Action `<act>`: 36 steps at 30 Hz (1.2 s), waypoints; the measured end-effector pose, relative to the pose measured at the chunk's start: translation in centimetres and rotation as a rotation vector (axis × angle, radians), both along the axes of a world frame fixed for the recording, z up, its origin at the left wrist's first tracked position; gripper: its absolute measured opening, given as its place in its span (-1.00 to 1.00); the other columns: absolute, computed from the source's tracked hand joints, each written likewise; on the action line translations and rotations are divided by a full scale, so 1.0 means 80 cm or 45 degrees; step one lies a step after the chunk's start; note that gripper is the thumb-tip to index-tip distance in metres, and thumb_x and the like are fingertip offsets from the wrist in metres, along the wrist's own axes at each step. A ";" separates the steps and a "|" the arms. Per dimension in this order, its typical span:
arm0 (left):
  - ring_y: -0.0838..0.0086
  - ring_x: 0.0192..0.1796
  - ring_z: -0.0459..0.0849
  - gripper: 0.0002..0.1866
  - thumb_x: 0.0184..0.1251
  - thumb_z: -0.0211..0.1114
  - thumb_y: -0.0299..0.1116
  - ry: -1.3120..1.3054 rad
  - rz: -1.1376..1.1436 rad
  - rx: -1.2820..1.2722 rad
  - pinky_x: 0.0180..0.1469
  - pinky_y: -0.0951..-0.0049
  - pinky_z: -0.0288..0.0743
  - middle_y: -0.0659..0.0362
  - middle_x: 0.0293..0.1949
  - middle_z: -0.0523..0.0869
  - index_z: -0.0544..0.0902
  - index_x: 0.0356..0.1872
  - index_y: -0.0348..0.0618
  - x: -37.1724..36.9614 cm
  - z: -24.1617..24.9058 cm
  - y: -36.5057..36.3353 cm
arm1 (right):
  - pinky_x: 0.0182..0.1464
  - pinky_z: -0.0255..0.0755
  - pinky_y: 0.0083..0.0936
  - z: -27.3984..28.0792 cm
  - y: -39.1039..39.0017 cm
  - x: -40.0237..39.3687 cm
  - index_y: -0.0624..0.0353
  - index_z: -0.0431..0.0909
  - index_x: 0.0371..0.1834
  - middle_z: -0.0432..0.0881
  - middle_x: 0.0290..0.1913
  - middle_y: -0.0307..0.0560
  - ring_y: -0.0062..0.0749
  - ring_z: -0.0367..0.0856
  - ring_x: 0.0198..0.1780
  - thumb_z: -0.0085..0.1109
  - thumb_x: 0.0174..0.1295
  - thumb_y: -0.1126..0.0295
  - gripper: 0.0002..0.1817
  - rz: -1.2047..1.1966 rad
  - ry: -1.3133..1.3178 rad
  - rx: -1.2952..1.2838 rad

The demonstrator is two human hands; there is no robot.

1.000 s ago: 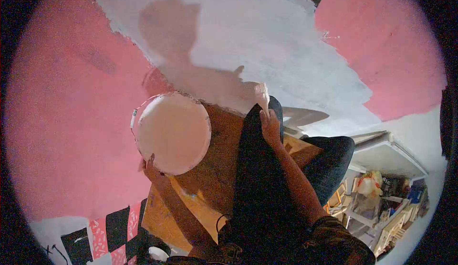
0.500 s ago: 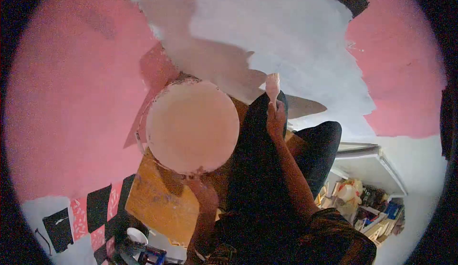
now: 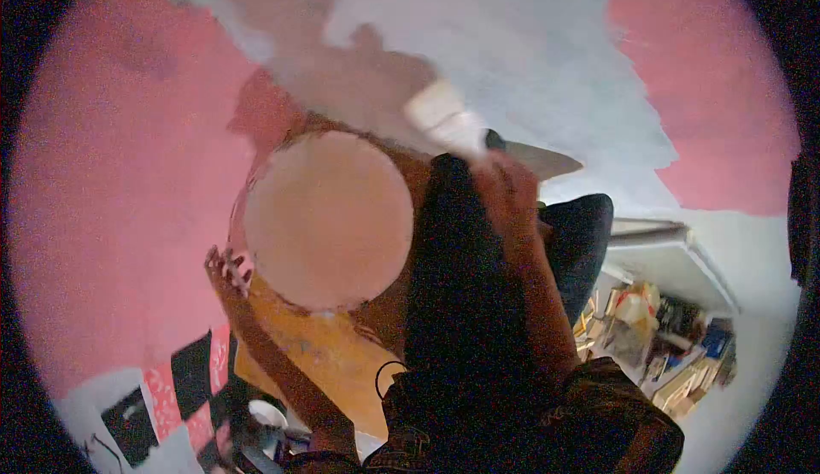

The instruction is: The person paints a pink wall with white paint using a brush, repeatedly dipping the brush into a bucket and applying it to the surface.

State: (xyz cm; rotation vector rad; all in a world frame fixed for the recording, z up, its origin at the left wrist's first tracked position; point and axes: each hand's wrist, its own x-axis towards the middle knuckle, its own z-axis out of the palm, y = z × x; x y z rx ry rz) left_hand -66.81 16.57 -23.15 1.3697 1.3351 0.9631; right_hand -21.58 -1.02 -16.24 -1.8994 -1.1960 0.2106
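My right hand (image 3: 511,188) grips a wide white paintbrush (image 3: 444,117), its bristles pointing up and left, blurred by motion. A large round bucket (image 3: 329,222) of pale paint stands on a worn orange-brown wooden board (image 3: 295,324), left of my leg. At the left side of the bucket is my left hand (image 3: 228,271), fingers spread and nothing visible in them, right beside the rim. In front of me is a wall surface, partly pink (image 3: 128,175) and partly whitish (image 3: 504,38), with shadows of me and the bucket across it.
My bent knees (image 3: 585,226) in dark trousers are right of the bucket. Below right, a white shelf edge (image 3: 658,239) stands above a pile of tools and wood pieces (image 3: 683,350). A black, pink and white checkered pattern (image 3: 192,367) and a white container (image 3: 267,414) lie lower left.
My left hand has gone from the bucket's near rim to its left side and spread its fingers. The brush, in my right hand, has swung up and left toward the wall.
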 end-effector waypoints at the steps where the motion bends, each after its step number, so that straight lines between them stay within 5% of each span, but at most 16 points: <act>1: 0.38 0.07 0.56 -0.47 0.45 0.00 -0.09 0.198 -0.190 0.088 0.03 0.42 0.54 0.13 0.16 0.52 0.29 0.36 -0.07 0.001 -0.001 0.023 | -0.19 0.52 -0.31 0.036 0.009 -0.010 0.20 0.59 -0.21 0.63 -0.32 0.00 -0.15 0.62 -0.29 0.07 0.33 0.27 -0.78 0.173 -0.116 -0.089; 4: 0.39 0.08 0.56 -0.47 0.42 0.02 -0.16 0.169 -0.307 -0.122 0.05 0.42 0.52 0.16 0.16 0.53 0.30 0.36 -0.09 0.022 0.014 0.075 | -0.01 0.54 -0.16 0.044 0.033 -0.030 0.07 0.61 -0.14 0.63 -0.09 0.08 -0.02 0.64 -0.05 0.07 0.25 0.30 -0.79 0.816 -0.072 -0.490; 7: 0.38 0.08 0.56 -0.49 0.42 0.02 -0.17 0.276 -0.467 -0.038 0.06 0.41 0.51 0.15 0.15 0.54 0.32 0.34 -0.10 0.089 -0.003 0.102 | -0.02 0.53 -0.16 0.005 0.054 -0.079 0.26 0.55 -0.14 0.62 -0.15 0.09 0.03 0.65 -0.11 0.12 0.23 0.21 -0.68 1.038 -0.316 -0.213; 8: 0.38 0.08 0.56 -0.49 0.43 0.02 -0.17 0.306 -0.491 -0.010 0.07 0.41 0.51 0.14 0.15 0.54 0.32 0.34 -0.10 0.110 -0.010 0.106 | -0.05 0.53 -0.18 -0.016 0.055 -0.098 0.25 0.53 -0.18 0.62 -0.19 0.10 0.04 0.65 -0.17 0.14 0.22 0.23 -0.71 0.947 -0.205 -0.026; 11: 0.36 0.08 0.57 -0.51 0.43 0.02 -0.18 0.381 -0.515 0.050 0.07 0.40 0.50 0.13 0.14 0.55 0.34 0.32 -0.12 0.153 -0.024 0.100 | -0.08 0.53 -0.20 -0.015 0.044 -0.126 0.27 0.50 -0.21 0.61 -0.24 0.08 -0.02 0.66 -0.16 0.15 0.19 0.28 -0.74 0.980 -0.192 -0.301; 20: 0.32 0.09 0.58 -0.54 0.43 0.02 -0.20 0.490 -0.535 0.099 0.10 0.37 0.48 0.10 0.11 0.58 0.39 0.27 -0.15 0.197 -0.031 0.095 | -0.14 0.52 -0.28 -0.011 0.015 -0.147 0.31 0.51 -0.16 0.62 -0.26 0.01 -0.13 0.67 -0.18 0.18 0.13 0.37 -0.73 0.918 -0.257 -0.089; 25: 0.30 0.09 0.58 -0.56 0.43 0.02 -0.22 0.546 -0.527 0.119 0.12 0.36 0.47 0.08 0.10 0.59 0.42 0.24 -0.18 0.202 -0.025 0.096 | -0.17 0.54 -0.27 -0.003 0.018 -0.145 0.31 0.52 -0.20 0.65 -0.25 0.06 -0.09 0.68 -0.22 0.22 0.09 0.40 -0.75 1.015 -0.237 -0.090; 36: 0.25 0.09 0.59 -0.60 0.43 0.01 -0.25 0.603 -0.478 0.176 0.15 0.33 0.44 0.03 0.06 0.63 0.48 0.18 -0.22 0.200 -0.019 0.094 | -0.21 0.56 -0.17 -0.009 0.026 -0.155 0.36 0.52 -0.16 0.66 -0.38 0.16 0.00 0.69 -0.29 0.13 0.17 0.37 -0.73 0.683 0.150 -0.172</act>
